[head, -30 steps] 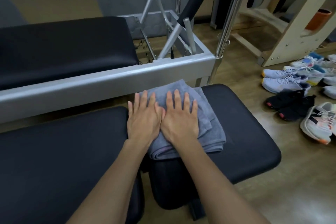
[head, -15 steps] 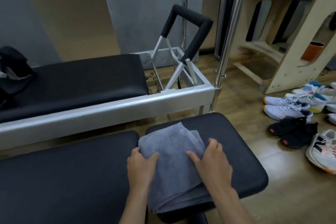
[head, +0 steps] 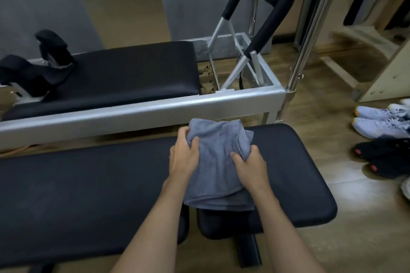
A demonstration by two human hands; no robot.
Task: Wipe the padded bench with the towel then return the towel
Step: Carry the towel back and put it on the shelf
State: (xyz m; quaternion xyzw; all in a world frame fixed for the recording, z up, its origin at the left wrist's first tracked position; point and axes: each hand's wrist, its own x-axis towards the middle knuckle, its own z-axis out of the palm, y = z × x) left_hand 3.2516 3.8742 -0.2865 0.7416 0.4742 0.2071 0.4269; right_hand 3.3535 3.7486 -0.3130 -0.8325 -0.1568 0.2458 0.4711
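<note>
Wooden-floored studio, padded bench [head: 288, 162] black, sitting just in front of reformer frame [head: 137, 108]. Grey towel [head: 218, 162] bunched over bench's split. Left hand [head: 184, 159] and right hand [head: 249, 167] clutched towel's side edges. Advice: keep cloth flat, press evenly, wipe long overlapping strokes.

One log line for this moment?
left hand: gripping towel | right hand: gripping towel | towel: bunched over padded bench

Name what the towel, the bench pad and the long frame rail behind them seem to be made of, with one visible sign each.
Towel: soft grey-blue cloth, likely terry; it bunches and folds in both hands' grip.
Bench pad: black vinyl or leather-like cover over padding; smooth, faint sheen, rounded edges.
Frame rail: silver metal, probably aluminium; matte with a straight highlight.
</note>
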